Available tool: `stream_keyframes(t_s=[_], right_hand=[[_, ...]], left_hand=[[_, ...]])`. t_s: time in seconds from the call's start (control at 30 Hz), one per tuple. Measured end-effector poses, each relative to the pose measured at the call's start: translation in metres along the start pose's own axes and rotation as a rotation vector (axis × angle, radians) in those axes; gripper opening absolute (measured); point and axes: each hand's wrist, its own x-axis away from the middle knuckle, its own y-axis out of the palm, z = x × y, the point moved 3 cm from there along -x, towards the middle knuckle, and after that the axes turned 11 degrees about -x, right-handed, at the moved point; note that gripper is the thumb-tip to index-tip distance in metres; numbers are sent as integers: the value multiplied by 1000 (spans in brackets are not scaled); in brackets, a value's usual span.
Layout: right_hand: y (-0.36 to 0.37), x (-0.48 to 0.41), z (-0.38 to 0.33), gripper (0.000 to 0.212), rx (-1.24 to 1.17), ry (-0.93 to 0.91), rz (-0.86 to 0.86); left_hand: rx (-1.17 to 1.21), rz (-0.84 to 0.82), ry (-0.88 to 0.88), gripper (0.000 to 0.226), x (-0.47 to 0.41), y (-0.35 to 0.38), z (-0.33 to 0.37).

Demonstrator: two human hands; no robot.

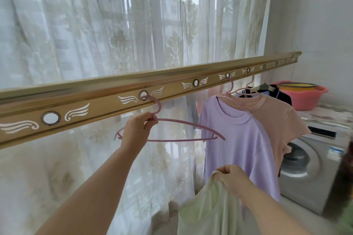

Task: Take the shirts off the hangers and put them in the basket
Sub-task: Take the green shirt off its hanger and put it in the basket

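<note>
My left hand [136, 131] grips a bare pink hanger [183, 131] just below its hook, which sits in a hole of the gold drying rail [99, 91]. Lower right, my right hand [232, 179] pinches the neckline of a pale green shirt [206, 213] that hangs free of any hanger. To the right a lilac shirt [242, 145] and behind it a peach shirt [275, 120] hang on hangers from the rail. A dark garment [282, 95] hangs furthest right. No basket is in view.
White lace curtains [114, 34] cover the window behind the rail. A grey washing machine [309, 168] stands at the right, with a pink basin [305, 97] holding a yellow one on the counter above it.
</note>
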Motion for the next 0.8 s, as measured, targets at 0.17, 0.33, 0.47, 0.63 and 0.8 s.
stream_keyframes(t_s=[0.17, 0.33, 0.47, 0.63, 0.8], right_hand=[[2, 7, -15, 4, -39, -41, 8], [-7, 12, -18, 5, -58, -90, 48], [-29, 20, -22, 3, -108, -131, 82], [-68, 33, -19, 6, -128, -153, 111], [-112, 55, -18, 5, -191, -178, 101]], left_hand=[[25, 203, -55, 30, 20, 13, -14], [21, 450, -179, 44, 83, 37, -19], [202, 468, -214, 28, 126, 56, -8], [286, 256, -449, 24, 169, 84, 10], [157, -918, -291, 72, 204, 146, 49]])
